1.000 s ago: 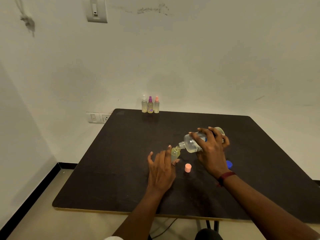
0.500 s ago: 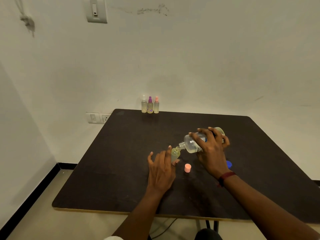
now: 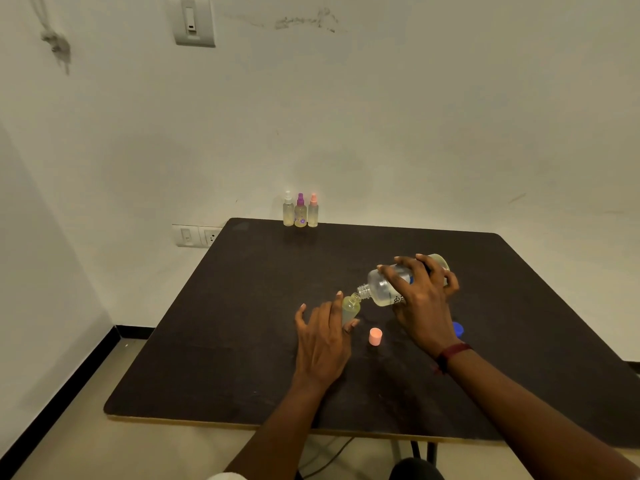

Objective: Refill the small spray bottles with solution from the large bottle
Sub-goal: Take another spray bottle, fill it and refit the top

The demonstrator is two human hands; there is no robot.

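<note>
My right hand grips the large clear bottle, tilted on its side with its open neck touching the mouth of a small uncapped spray bottle. That small bottle stands on the dark table and holds yellowish liquid. My left hand holds it between thumb and forefinger, the other fingers spread. A pink cap stands on the table between my hands. A blue cap lies half hidden behind my right wrist.
Three small spray bottles with white, purple and pink tops stand in a row at the table's far edge against the wall. A wall socket sits left of the table. A cable hangs below the near edge.
</note>
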